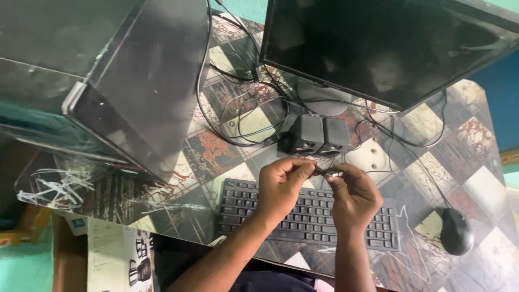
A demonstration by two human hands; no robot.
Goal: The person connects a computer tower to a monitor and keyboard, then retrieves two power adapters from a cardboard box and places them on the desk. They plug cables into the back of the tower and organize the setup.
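Above the black keyboard point(308, 216), the left hand point(282, 184) and right hand point(354, 194) pinch a small cable plug point(328, 173) between fingertips; a forced or skewed push could bend it, or tug the speakers point(316, 135) off the table point(481, 178).

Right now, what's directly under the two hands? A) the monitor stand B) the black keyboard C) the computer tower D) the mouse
B: the left hand and right hand pinch a small cable plug between them above the black keyboard; the mouse lies off to the right, and the small speakers stand behind the hands.
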